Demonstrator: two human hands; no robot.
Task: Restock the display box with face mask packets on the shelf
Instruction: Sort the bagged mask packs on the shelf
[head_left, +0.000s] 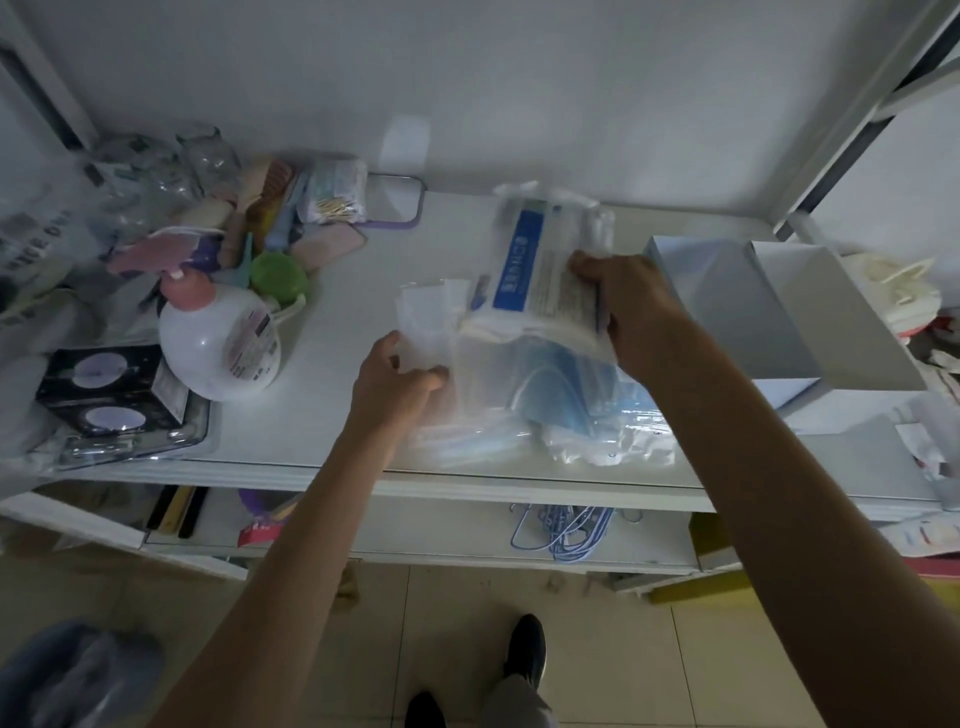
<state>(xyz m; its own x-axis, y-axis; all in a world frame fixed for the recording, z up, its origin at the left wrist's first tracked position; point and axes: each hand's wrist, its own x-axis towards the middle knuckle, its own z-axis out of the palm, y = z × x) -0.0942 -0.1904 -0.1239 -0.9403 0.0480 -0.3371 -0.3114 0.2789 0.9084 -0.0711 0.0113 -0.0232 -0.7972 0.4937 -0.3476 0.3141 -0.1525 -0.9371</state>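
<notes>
- Shoes (524, 654) and floor tiles sit nearest, below the shelf's (332, 338) front edge.
- Left hand (395, 379): grip pinching the corner of a thin clear packet (423, 317) at mid-shelf.
- Right hand (628, 306): grip pressed together on the side of a stack of packets (530, 270), raised off the shelf toward its back edge.
- More packets (587, 410), blue masks showing through, lie in loose film by the front edge.
- White box (769, 312) stands open at the right end, just beside the right hand.
- Packets look light, soft and slippery; a stack could fan out and slide.
- Best taken across both long edges, squeezed flat, not by one corner.
- A pump bottle (218, 338) stands well apart, near the left end.
</notes>
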